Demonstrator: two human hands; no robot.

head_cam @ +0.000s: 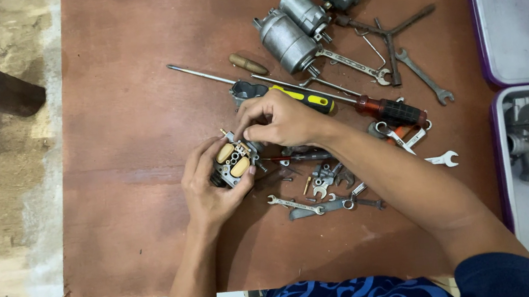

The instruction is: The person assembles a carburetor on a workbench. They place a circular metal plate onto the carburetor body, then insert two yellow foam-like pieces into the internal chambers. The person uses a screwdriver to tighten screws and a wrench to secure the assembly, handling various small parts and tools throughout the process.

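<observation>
Head view: carburetor [233, 162] cradled in left hand [205, 191], right fingers [250, 133] pinching its top.

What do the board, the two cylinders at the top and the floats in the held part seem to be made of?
Board: reddish-brown plywood or hardboard, matte, scuffed. Cylinders: grey metal, dull sheen. Floats in the carburettor body held by the left hand: tan, smooth, probably plastic.

no packages, no labels, no signs, no screens in view
</observation>
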